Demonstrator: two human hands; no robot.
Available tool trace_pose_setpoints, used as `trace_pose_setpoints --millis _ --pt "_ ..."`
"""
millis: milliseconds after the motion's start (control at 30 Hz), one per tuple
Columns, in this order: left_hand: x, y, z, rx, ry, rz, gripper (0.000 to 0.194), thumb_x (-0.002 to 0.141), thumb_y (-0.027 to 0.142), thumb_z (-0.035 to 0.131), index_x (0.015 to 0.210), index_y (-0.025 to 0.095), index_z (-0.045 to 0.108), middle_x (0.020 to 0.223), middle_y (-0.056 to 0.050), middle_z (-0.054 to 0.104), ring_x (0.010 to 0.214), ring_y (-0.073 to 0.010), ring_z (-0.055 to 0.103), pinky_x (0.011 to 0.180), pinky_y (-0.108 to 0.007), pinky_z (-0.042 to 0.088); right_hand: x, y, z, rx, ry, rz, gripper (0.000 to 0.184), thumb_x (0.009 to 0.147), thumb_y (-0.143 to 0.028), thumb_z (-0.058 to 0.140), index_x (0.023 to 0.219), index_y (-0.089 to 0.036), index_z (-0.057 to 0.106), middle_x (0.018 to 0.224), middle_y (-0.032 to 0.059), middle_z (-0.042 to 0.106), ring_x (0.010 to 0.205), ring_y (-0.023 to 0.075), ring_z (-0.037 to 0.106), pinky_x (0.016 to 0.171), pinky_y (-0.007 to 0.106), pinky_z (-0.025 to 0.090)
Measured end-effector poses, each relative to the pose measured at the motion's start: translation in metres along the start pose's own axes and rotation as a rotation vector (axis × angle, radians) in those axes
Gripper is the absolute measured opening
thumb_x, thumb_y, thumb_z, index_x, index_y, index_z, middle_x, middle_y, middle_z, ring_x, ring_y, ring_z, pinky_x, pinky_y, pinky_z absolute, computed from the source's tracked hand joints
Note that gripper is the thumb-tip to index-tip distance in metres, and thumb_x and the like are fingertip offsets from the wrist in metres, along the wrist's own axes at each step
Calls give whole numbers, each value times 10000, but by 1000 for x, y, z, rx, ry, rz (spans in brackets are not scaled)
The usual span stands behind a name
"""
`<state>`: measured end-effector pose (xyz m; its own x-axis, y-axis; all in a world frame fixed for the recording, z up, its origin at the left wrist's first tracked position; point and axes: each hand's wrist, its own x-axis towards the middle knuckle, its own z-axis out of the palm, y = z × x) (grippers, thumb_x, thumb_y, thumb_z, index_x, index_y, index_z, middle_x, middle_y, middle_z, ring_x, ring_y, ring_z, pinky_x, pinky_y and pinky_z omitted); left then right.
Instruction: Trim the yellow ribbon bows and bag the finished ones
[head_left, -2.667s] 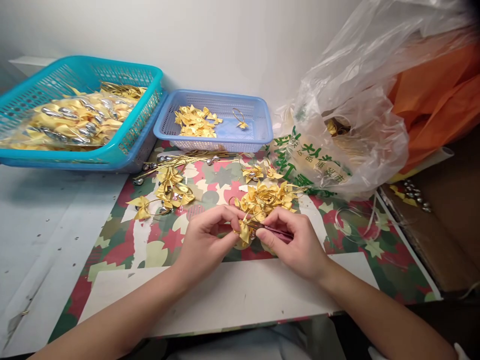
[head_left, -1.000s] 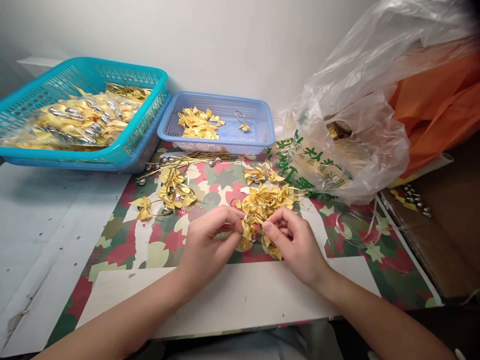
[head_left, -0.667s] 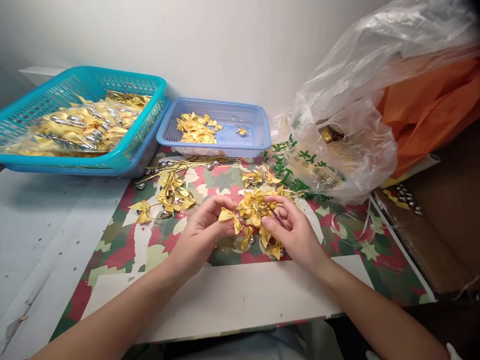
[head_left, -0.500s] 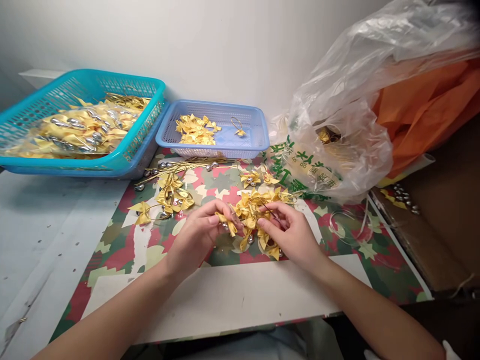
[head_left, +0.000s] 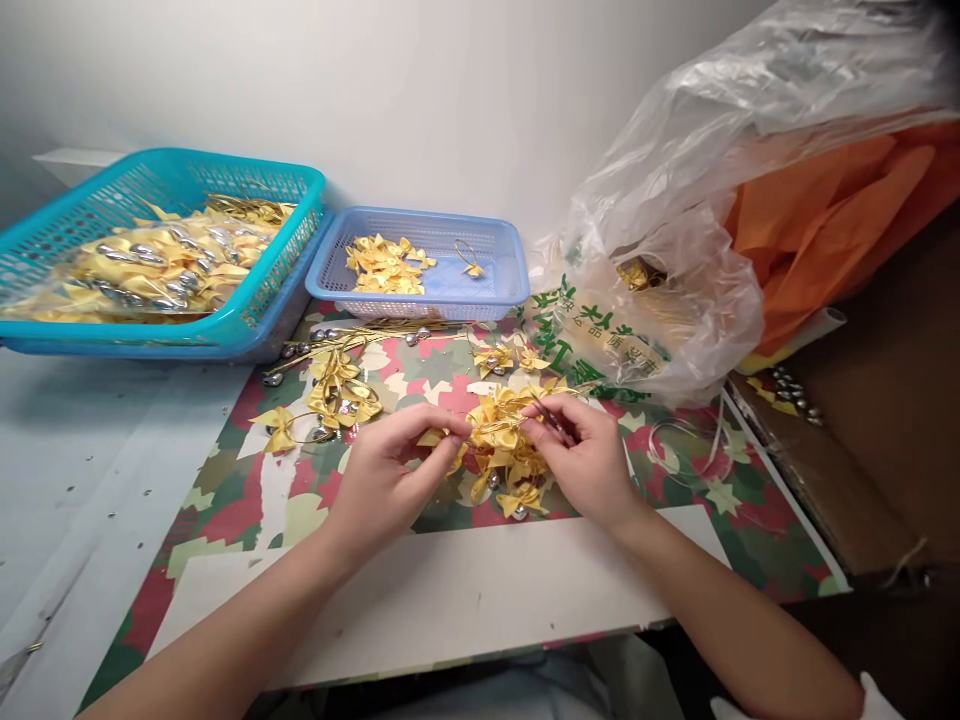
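My left hand (head_left: 394,485) is closed in a pinch, thumb against forefinger, on a thin gold wire (head_left: 491,428) that runs across the yellow flowers. Partly behind its fingers shows a yellow petal piece (head_left: 431,438). Dark, slim tweezers (head_left: 553,420) are held in my right hand (head_left: 592,465), their tips close to the wire. Between and under both hands lies a cluster of yellow ribbon-like flowers (head_left: 517,465) on gold wire with silver beads (head_left: 519,511). Whether the tweezer tips grip the wire is too small to tell.
More wired flowers (head_left: 341,390) lie to the left and gold stems (head_left: 382,327) behind. A blue basket (head_left: 420,308) holds yellow flowers; a turquoise basket (head_left: 172,335) holds a bagged heap. At right stand a plastic bag (head_left: 720,345), clear cord (head_left: 686,455) and a brown box (head_left: 832,480).
My left hand has turned and now pinches at the wire, where it held a yellow flower with a silver bead. My right hand stays near the cluster with the tweezers. The view has shifted slightly.
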<state>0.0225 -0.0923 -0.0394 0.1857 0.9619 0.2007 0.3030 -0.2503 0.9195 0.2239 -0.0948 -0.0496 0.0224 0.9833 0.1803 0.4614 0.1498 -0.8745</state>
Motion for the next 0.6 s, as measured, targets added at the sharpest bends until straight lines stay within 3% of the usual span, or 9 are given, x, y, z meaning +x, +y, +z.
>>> trace_pose_setpoints --millis 100,267,600 --pt "1 1 0 61 73 25 108 823 198 614 809 219 719 786 -26 728 715 -168 675 563 -236 518 0 -5 -2 82 51 12 102 812 -289 630 766 -198 639 598 -43 482 525 90 384 492 224 321" --pt "2 2 1 83 96 44 114 827 198 607 810 224 717 781 -15 724 703 -162 667 577 -241 521 -1 -7 -2 127 75 -16 97 818 -292 626 781 -202 628 630 -38 505 531 86 382 497 226 322" --pt "6 4 2 -69 -5 -5 119 829 235 622 815 178 725 808 -53 727 744 -163 667 609 -227 538 2 -3 -2 156 -107 43 85 813 -261 619 788 -190 579 598 -59 423 531 81 374 486 209 300"
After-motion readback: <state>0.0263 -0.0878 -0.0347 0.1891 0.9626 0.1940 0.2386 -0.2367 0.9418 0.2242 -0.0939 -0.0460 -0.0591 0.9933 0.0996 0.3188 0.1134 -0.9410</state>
